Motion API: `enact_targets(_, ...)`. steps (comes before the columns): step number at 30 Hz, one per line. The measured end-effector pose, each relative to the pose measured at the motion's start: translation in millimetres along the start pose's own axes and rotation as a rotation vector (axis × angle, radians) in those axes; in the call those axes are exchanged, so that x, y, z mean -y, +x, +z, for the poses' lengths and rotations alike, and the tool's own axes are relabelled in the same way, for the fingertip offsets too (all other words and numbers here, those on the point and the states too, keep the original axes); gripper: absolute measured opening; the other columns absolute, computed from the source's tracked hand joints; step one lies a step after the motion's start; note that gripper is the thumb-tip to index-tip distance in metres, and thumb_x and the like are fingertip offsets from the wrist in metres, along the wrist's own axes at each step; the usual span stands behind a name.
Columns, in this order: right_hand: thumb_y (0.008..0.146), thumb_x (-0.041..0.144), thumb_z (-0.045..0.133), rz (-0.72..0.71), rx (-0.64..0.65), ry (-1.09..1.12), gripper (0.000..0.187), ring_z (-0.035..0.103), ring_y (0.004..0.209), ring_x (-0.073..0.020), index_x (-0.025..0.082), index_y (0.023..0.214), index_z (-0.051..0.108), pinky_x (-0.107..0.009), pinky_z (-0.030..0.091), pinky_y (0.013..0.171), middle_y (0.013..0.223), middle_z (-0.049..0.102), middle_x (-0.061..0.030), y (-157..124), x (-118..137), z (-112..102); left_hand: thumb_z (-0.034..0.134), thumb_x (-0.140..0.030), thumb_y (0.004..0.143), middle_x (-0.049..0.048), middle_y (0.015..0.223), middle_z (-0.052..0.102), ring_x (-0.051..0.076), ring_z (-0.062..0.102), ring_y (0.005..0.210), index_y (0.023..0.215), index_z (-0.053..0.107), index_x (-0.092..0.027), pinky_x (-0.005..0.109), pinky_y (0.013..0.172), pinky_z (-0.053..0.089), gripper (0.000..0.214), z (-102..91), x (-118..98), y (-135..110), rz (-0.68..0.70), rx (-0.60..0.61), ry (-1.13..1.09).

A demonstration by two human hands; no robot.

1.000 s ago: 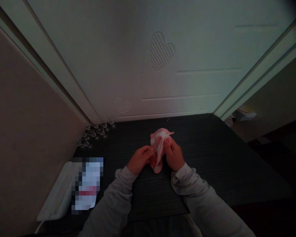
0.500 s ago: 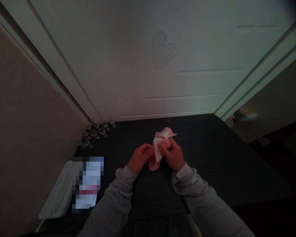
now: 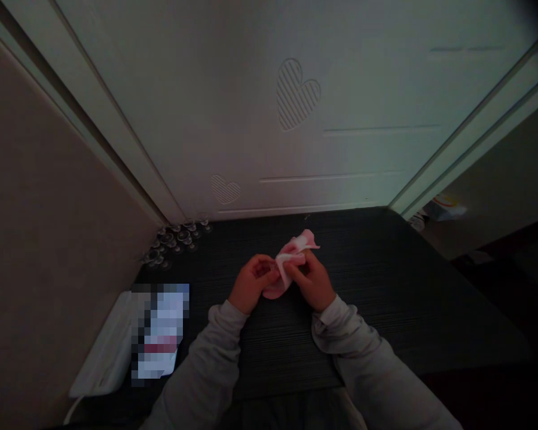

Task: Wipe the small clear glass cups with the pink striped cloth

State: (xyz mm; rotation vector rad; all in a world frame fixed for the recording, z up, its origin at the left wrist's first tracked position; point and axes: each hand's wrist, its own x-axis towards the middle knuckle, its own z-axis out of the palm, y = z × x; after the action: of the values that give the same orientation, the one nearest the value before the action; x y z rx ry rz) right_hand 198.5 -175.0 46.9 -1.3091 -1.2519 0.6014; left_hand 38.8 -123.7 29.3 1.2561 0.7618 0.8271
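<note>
A pink and white cloth is bunched between my hands, above the middle of the dark tabletop. My right hand grips it, thumb on the near side, and a loose pink corner sticks up past the fingers. At the cloth's left edge, my left hand is closed with thumb and fingers pinched together. A faint pale glint shows by those fingertips; what they hold is mostly hidden by the cloth and too dim to name. Several small clear stemmed glasses stand in a cluster at the table's back left corner.
The dark wood-grain table meets a white panel with heart reliefs at its back. On the left lie a blurred-out flat object and a white long device with a cable, beside the wall.
The cloth's lower end has swung left and up toward my left hand. My left hand has shifted slightly left and up, while my right hand stays nearly in place, still gripping the cloth.
</note>
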Motion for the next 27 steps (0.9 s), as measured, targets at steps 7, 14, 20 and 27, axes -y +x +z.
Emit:
enact_targets(7, 0.083, 0.036, 0.064, 0.031, 0.01, 0.034, 0.014, 0.057, 0.067, -0.0179, 0.023, 0.082, 0.059, -0.03, 0.046, 0.065, 0.074, 0.063, 0.0024, -1.1, -3.9, -0.1, 0.069, -0.026, 0.093, 0.0033, 0.1, 0.07, 0.018, 0.069, 0.084, 0.104, 0.067, -0.015, 0.037, 0.075, 0.059, 0.015, 3.1, -6.3, -2.6, 0.059, 0.005, 0.054)
enact_targets(14, 0.091, 0.039, 0.054, 0.043, -0.001, 0.046, 0.026, 0.045, 0.057, -0.0152, 0.024, 0.07, 0.048, -0.027, 0.037, 0.056, 0.062, 0.047, 0.0061, -1.4, -7.2, -0.6, 0.068, -0.027, 0.094, 0.0034, 0.1, 0.07, 0.018, 0.069, 0.083, 0.108, 0.066, -0.015, 0.037, 0.074, 0.059, 0.018, 4.8, -2.9, -4.2, 0.105, -0.015, 0.088)
enact_targets(20, 0.086, 0.035, 0.06, 0.038, 0.013, 0.073, 0.021, 0.05, 0.063, -0.0166, 0.024, 0.071, 0.052, -0.029, 0.041, 0.062, 0.067, 0.053, 0.0042, 0.8, -6.8, -0.1, 0.068, -0.027, 0.094, 0.0047, 0.106, 0.07, 0.02, 0.069, 0.088, 0.11, 0.066, -0.016, 0.04, 0.078, 0.059, 0.02, 0.1, -1.3, -1.9, 0.153, -0.047, 0.095)
enact_targets(27, 0.076, 0.035, 0.071, 0.054, 0.018, 0.098, 0.017, 0.057, 0.067, -0.0187, 0.023, 0.074, 0.059, -0.031, 0.047, 0.065, 0.071, 0.062, 0.0021, -0.4, -4.9, 1.9, 0.068, -0.028, 0.094, 0.0058, 0.11, 0.07, 0.021, 0.069, 0.091, 0.113, 0.065, -0.016, 0.041, 0.08, 0.059, 0.023, -1.3, 1.5, 0.8, 0.157, -0.055, 0.083)
